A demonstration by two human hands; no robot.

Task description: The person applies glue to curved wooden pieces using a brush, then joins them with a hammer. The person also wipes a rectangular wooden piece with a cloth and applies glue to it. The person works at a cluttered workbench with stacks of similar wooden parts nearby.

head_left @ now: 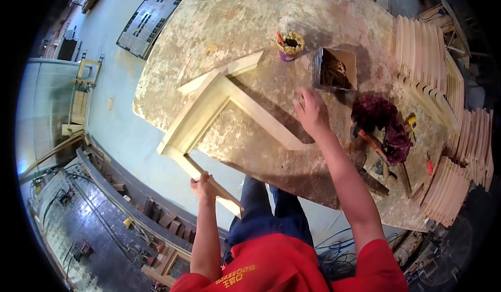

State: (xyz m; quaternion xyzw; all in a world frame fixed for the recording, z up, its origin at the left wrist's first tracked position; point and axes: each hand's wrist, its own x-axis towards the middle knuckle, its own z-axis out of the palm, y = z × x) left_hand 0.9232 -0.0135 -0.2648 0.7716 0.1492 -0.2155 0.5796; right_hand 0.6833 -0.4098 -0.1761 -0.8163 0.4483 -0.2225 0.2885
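A pale wooden furniture frame [201, 112] rests on the worn workbench, with one broad rail and two legs. My left hand [203, 186] is wrapped round the near leg, which sticks out past the bench's edge. The other leg [269, 120] lies across the bench top. My right hand [312, 112] hovers above the bench beyond that leg's end, fingers loosely bent and apart from the thumb, with nothing visible between them. Just past it stands a square tin [317, 68] of small brown wooden pieces. A crusted glue pot [288, 47] with a red-handled tool in it stands to the left.
A loose wooden piece [245, 62] lies against the frame's far side. To the right are a dark red cloth [373, 112], a hammer [373, 145] and a yellow tape measure [413, 123]. Stacked curved wooden parts [422, 57] line the bench's right side. Machinery [88, 214] stands lower left.
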